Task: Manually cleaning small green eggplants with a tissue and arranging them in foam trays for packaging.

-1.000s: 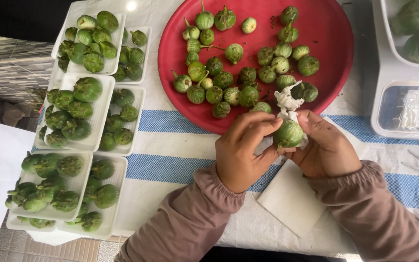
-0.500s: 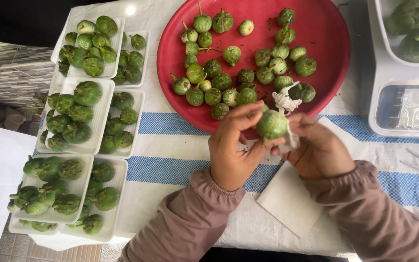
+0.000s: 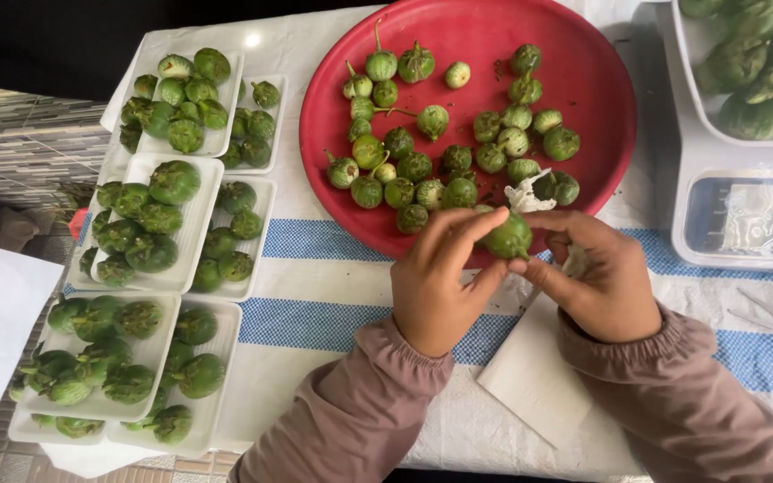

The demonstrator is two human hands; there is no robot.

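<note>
White cloth with blue checked bands covers the surface point(image 3: 333, 313). Both hands meet at the near rim of a red round tray point(image 3: 601, 80) heaped with small green eggplants point(image 3: 422, 165). Left hand point(image 3: 436, 286) and right hand point(image 3: 601, 282) pinch one eggplant point(image 3: 507, 238) between their fingertips, held just above the tray edge; a scrap of white wrap point(image 3: 525, 192) sits right behind it. White foam trays point(image 3: 225, 67) already filled line the left side. A white paper sheet point(image 3: 534, 380) lies under the wrists. Step in hand looks like checking or cleaning a single fruit; next it needs a free tray slot.
</note>
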